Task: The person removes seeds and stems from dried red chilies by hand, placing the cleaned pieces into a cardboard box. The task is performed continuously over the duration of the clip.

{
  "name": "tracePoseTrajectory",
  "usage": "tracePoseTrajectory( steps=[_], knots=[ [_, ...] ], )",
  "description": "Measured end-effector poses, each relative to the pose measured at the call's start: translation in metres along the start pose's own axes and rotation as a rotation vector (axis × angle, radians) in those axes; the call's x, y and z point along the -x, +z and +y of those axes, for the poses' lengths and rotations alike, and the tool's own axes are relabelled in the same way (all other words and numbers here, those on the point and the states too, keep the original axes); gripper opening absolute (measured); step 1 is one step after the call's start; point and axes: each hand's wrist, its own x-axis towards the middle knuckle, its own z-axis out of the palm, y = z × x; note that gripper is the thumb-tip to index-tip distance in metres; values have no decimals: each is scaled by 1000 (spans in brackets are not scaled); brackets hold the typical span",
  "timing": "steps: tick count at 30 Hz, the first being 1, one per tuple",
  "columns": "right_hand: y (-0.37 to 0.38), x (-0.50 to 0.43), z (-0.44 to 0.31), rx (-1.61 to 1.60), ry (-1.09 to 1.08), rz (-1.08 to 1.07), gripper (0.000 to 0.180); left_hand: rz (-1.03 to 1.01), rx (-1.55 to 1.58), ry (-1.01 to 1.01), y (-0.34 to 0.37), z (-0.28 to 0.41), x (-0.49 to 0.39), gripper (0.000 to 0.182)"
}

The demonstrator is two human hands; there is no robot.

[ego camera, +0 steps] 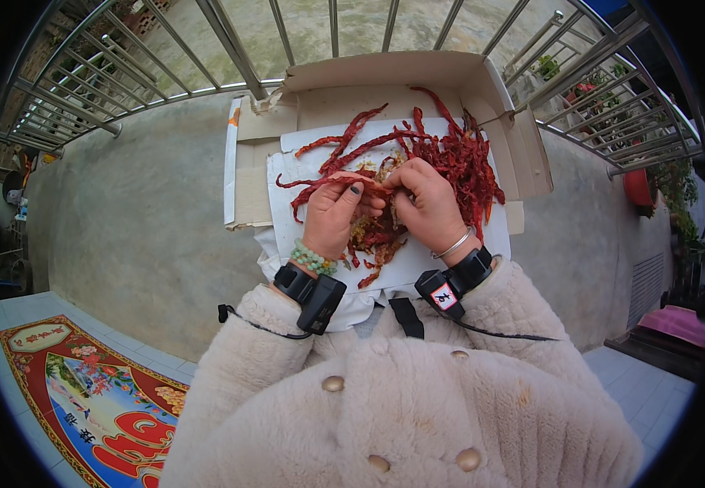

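Observation:
My left hand [337,213] holds a dried red chili pepper [358,178] that looks split along its length. The fingertips of my right hand [422,195] pinch its right end. Beneath my hands lie torn chili pieces and yellowish seeds [361,235] on white paper [285,177], which lines an opened cardboard box [383,70]. To the right is a heap of dried red chilies [462,161]. Several long chilies [352,131] lie at the upper left of the paper, partly behind my left hand.
Metal railings [334,30] stand beyond the box and at both sides. Concrete floor [145,201] surrounds it. A colourful printed mat [90,396] lies at lower left. A red flower pot [638,186] with a plant is at the right. Black devices with cables are strapped to both wrists.

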Motion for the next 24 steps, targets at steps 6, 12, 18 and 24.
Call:
tracePoseTrajectory(
  steps=[6,12,18,24],
  knots=[
    [-3,3,0,-134,80,-70,17,-3,44,68,1,-1,0,12],
    [-3,0,2,-40,99,-57,14,-64,32,141,4,-2,-1,15],
    [0,-1,-4,-52,-38,-4,11,-120,-30,136,-2,-3,-2,21],
    [-1,-2,-6,-190,-23,92,10,-72,-142,81,1,0,1,21]
  ],
)
